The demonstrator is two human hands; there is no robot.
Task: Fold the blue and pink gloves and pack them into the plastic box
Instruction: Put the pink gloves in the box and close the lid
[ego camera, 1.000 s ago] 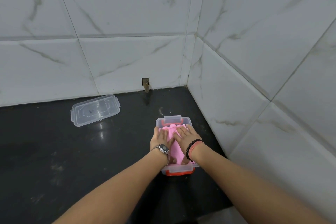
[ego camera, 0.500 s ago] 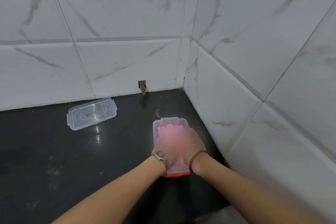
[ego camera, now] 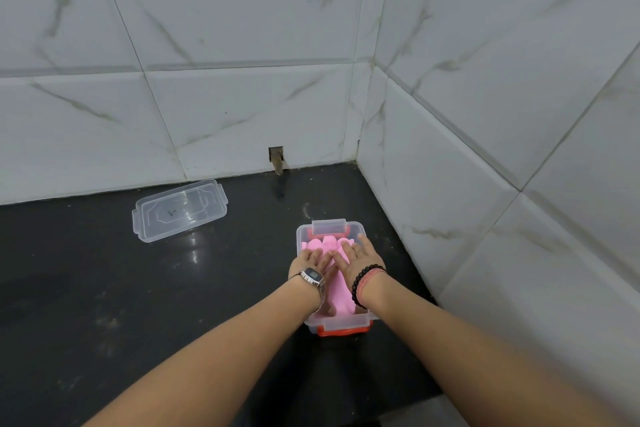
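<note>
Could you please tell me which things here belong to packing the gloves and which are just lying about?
Part of the job:
- pink glove, under both hands
- plastic box
- left hand and right hand, fingers straight, pressing the glove
- clear lid, apart on the counter

Just there:
- wristwatch
- bead bracelet
- wall fitting

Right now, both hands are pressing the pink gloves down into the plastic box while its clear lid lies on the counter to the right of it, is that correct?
Not quite: the head view shows the lid on the counter left of the box, near the back wall. The rest holds: left hand and right hand press flat on the pink gloves.
</note>
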